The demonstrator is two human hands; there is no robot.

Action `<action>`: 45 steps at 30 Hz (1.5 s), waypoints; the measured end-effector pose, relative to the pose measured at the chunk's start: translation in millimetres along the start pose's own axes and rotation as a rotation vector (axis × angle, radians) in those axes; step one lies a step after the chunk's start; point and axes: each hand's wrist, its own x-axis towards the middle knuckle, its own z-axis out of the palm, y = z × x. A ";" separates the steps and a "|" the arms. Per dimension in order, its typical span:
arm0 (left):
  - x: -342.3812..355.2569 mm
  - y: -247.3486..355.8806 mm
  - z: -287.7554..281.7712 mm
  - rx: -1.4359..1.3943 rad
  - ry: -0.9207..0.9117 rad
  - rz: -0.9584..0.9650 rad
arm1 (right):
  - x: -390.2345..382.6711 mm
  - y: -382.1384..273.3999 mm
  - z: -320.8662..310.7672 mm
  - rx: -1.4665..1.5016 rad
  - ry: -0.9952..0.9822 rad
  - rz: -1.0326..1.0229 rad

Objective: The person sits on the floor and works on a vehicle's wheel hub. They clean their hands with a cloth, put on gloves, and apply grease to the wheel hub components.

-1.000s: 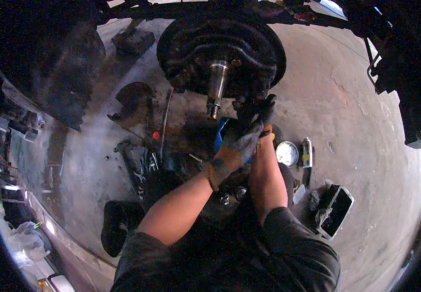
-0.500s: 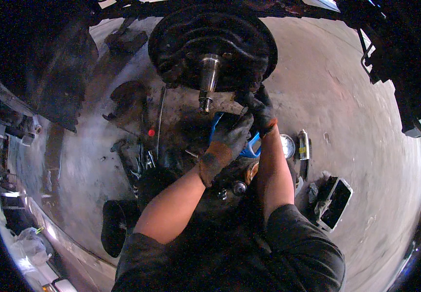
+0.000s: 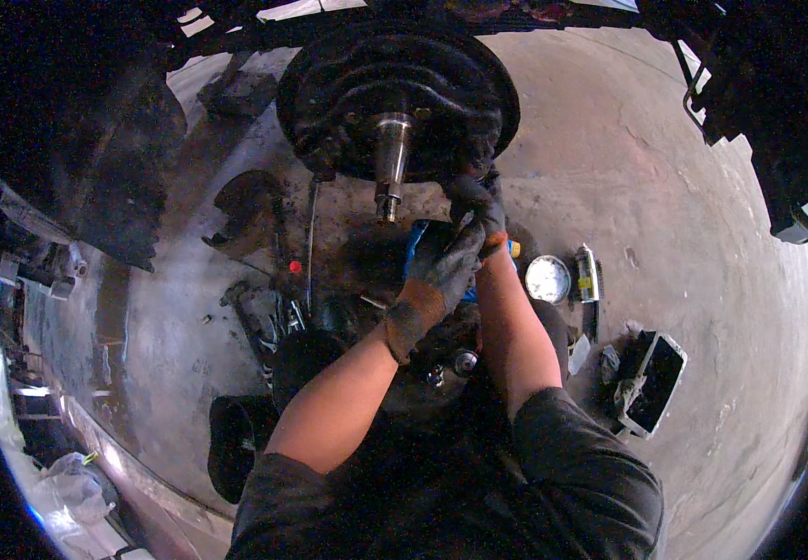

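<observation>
A dark round backing plate hangs ahead of me, with a shiny metal spindle sticking out of its middle. My right hand, in a black glove, is up at the plate's lower right edge. Its fingers are curled, and what they hold is too dark to make out. Just below and to the left, my left hand, gloved with an orange-brown cuff, reaches up to the right hand with its fingers bent together. Whatever it grips is hidden. Partly behind the left hand sits a blue object on the floor.
Right of my knees stand a round tin with pale contents, a tube-shaped cartridge and a black bin. On the left lie a long rod, metal tools and a red round thing. Dark vehicle parts frame both sides.
The view has shifted slightly. My right hand has drawn a little down and left, closer to the left hand. The tin and a yellow cap now show more beside my right forearm.
</observation>
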 end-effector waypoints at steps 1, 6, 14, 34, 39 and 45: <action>3.1 6.7 -4.4 0.072 0.020 0.053 | -0.8 -1.9 -1.1 0.027 -0.048 -0.024; 5.8 8.4 -7.8 0.131 0.012 0.105 | 17.1 -2.1 -4.1 0.307 0.041 0.001; 4.9 1.7 -4.7 -0.118 -0.118 -0.234 | 41.8 -4.6 -18.3 -0.140 0.001 0.093; -0.3 1.4 -4.1 0.090 -0.016 0.092 | 64.1 6.9 -59.8 0.290 -0.610 0.424; 1.1 5.0 -11.8 0.388 0.061 0.280 | 73.6 -0.4 -63.8 0.318 -0.152 0.445; 4.1 8.7 7.2 -0.225 0.039 -0.045 | 89.7 48.0 -121.0 -0.642 0.105 -0.150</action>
